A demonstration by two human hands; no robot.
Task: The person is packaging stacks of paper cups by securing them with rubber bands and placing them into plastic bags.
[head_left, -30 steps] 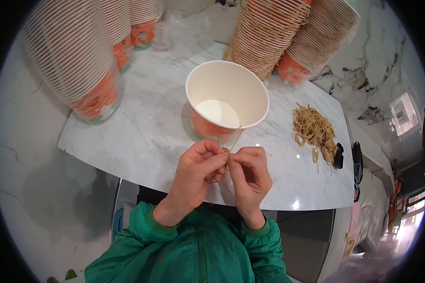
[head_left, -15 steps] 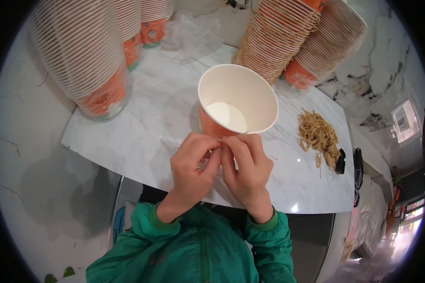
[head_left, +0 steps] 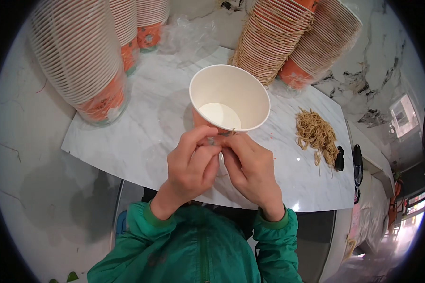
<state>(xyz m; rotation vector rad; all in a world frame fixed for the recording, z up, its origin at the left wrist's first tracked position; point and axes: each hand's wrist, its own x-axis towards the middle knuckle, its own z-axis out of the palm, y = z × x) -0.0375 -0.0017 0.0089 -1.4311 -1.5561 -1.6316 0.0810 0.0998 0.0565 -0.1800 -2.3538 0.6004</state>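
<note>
Around one paper tub (head_left: 243,101): two hands (head_left: 189,165) (head_left: 252,170), five stacks (head_left: 82,54), one twine heap (head_left: 315,132).

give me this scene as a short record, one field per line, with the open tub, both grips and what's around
tub: upright on the table, white inside, orange outside
left grip: fingers bent, at the tub's near side
right grip: fingers bent, close beside the left; what either pinches is hard to see
string heap: tan, loose, right part of the table
left stacks: three, nested tubs
right stacks: two, one ringed with tan string
</note>
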